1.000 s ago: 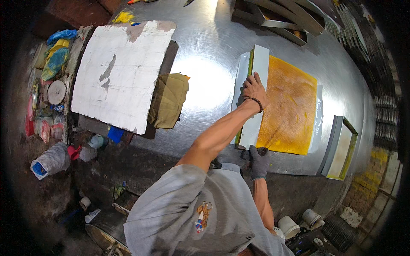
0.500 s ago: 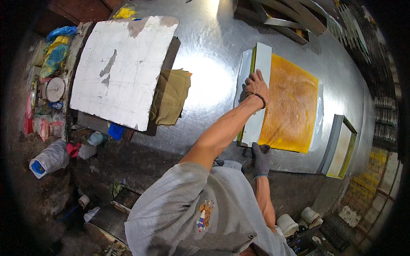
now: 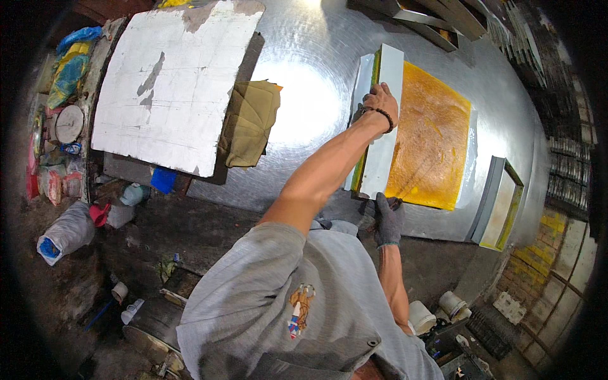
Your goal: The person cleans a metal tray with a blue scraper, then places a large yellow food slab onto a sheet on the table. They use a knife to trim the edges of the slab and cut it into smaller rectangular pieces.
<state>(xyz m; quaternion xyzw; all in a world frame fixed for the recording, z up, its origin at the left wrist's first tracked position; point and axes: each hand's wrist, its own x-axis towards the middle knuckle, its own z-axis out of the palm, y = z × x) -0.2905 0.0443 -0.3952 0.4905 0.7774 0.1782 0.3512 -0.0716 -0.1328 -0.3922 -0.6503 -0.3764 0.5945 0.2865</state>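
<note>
A long white metal bar (image 3: 384,149) with a yellow-stained side lies along the left edge of a golden-brown slab that looks like sheet cake (image 3: 430,139). My bare left hand (image 3: 382,104), a dark beaded bracelet at its wrist, is closed over the bar about midway along it. At the bar's near end is my right hand (image 3: 389,220) in a grey glove, its fingers curled beside the slab's near left corner. What it holds is hidden; a small dark shape shows at its fingertips. Thin dark lines run from there across the slab.
The metal table (image 3: 304,114) carries a white board (image 3: 171,88) with worn patches, a folded brown cloth (image 3: 254,123) and a metal frame (image 3: 500,202) at the right. More metal frames (image 3: 418,22) lie at the far side. A round-dial scale (image 3: 68,124) stands left, buckets (image 3: 421,316) lower right.
The whole view has shifted, so table and objects sit higher in the picture. Both hands keep nearly the same places on and beside the bar. The dark lines across the slab look longer.
</note>
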